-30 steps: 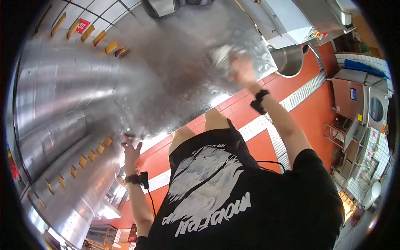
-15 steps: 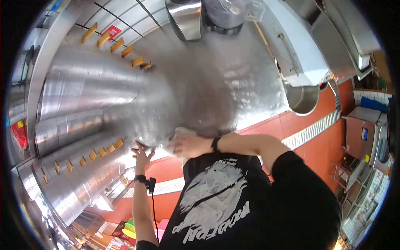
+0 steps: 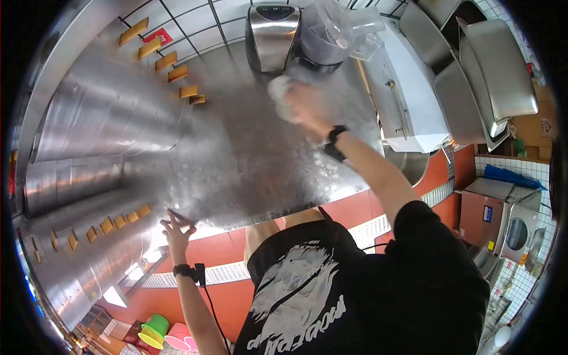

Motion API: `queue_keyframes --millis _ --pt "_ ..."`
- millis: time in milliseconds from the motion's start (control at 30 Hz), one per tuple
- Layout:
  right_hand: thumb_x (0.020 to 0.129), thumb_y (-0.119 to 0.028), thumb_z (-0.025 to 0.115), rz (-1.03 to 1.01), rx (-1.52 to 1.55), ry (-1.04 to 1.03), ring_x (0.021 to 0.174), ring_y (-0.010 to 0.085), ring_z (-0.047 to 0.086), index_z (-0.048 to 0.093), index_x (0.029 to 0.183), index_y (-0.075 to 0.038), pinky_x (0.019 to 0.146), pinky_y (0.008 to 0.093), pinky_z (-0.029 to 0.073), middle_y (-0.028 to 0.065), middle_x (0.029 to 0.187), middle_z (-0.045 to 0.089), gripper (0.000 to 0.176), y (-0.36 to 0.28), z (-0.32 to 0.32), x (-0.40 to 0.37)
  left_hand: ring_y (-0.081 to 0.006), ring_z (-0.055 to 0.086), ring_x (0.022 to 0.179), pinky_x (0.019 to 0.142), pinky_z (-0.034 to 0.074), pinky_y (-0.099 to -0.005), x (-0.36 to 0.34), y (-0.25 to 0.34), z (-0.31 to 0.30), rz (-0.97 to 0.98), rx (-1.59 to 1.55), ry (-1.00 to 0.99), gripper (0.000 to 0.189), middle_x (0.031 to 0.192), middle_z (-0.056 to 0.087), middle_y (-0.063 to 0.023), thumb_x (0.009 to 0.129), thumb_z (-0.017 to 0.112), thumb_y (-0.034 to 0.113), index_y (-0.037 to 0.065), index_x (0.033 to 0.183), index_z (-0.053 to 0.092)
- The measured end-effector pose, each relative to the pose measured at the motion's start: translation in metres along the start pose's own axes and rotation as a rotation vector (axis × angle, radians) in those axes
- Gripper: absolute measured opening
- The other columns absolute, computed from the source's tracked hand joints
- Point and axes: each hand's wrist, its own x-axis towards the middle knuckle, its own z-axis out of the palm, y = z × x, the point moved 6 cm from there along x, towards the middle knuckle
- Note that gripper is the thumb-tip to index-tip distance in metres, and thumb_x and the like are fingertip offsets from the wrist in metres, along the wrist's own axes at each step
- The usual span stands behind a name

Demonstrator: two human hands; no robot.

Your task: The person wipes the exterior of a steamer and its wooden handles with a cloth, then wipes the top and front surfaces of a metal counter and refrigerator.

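My right hand (image 3: 309, 106), blurred by motion, is closed on a whitish cloth (image 3: 279, 94) on the steel countertop (image 3: 236, 145). The cloth is close to the front of a black-and-silver appliance (image 3: 273, 35) at the back. Beside that appliance stands a machine with a clear plastic bowl (image 3: 322, 44). At the counter's front left edge, my left hand (image 3: 176, 234) rests with fingers spread and nothing in them. Streaks and wet-looking shine mark the metal surface.
Steel cabinets (image 3: 112, 112) with wooden tabs border the left. On the right are a white unit (image 3: 414, 89), stacked steel pans (image 3: 491, 71) and a round steel pot (image 3: 408, 165). Green and pink buckets (image 3: 155, 331) stand on the red floor below.
My right hand has swept the cloth from the counter's front edge to the back, near the appliance. The left hand stays at the front edge. The view has shifted slightly.
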Motion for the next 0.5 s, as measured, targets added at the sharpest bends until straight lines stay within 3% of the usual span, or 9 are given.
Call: queue_keyframes --millis 33,67,133,267,333,500 --pt "0.081 -0.023 0.062 0.018 -0.228 0.337 0.116 0.0309 0.047 0.058 0.117 -0.012 0.098 0.0498 0.034 0.0129 0.129 0.049 0.038 0.040 -0.007 -0.032 -0.0662 0.027 0.124 0.098 0.040 -0.0616 0.000 0.000 0.000 0.012 0.004 0.001 0.124 0.151 0.004 -0.0354 0.059 0.081 0.053 0.027 0.153 0.004" --pt "0.079 -0.026 0.067 0.323 -0.158 0.113 0.119 0.0335 0.046 0.053 0.126 -0.015 0.101 0.0506 0.034 0.0117 0.133 0.047 0.051 0.061 -0.045 -0.043 -0.0665 0.027 0.124 0.095 0.043 -0.0615 -0.004 0.008 -0.007 0.004 0.029 -0.014 0.125 0.150 0.004 -0.0358 0.059 0.080 0.055 0.027 0.152 0.003" --pt "0.076 -0.025 0.070 0.433 -0.243 0.089 0.121 0.0352 0.045 0.051 0.128 -0.018 0.102 0.0514 0.033 0.0092 0.136 0.046 0.056 0.120 -0.041 -0.067 -0.0672 0.026 0.124 0.094 0.044 -0.0611 0.003 0.002 -0.001 0.006 0.049 -0.038 0.127 0.150 0.004 -0.0362 0.059 0.081 0.055 0.028 0.152 0.000" --pt "0.075 -0.022 0.071 0.499 -0.298 0.122 0.122 0.0354 0.044 0.052 0.126 -0.019 0.102 0.0504 0.035 0.0076 0.138 0.045 0.055 0.116 -0.053 -0.127 -0.0677 0.027 0.123 0.095 0.043 -0.0613 0.007 0.001 -0.003 0.033 0.109 -0.100 0.126 0.150 0.004 -0.0366 0.062 0.080 0.056 0.029 0.152 -0.004" --pt "0.074 -0.021 0.071 0.401 -0.198 0.193 0.119 0.0364 0.045 0.053 0.125 -0.019 0.102 0.0488 0.036 0.0078 0.138 0.045 0.054 0.107 -0.061 -0.166 -0.0678 0.030 0.121 0.096 0.042 -0.0611 0.008 0.002 -0.005 0.035 0.066 -0.099 0.123 0.150 0.004 -0.0368 0.066 0.079 0.055 0.029 0.151 -0.006" --pt "0.068 -0.018 0.074 0.506 -0.109 0.266 0.118 0.0369 0.045 0.059 0.114 -0.015 0.099 0.0478 0.038 0.0103 0.136 0.045 0.049 0.084 -0.068 -0.291 -0.0637 0.043 0.114 0.094 0.044 -0.0569 0.015 -0.001 -0.002 0.144 0.104 -0.106 0.121 0.142 0.011 -0.0454 0.070 0.072 0.062 0.023 0.152 -0.008"
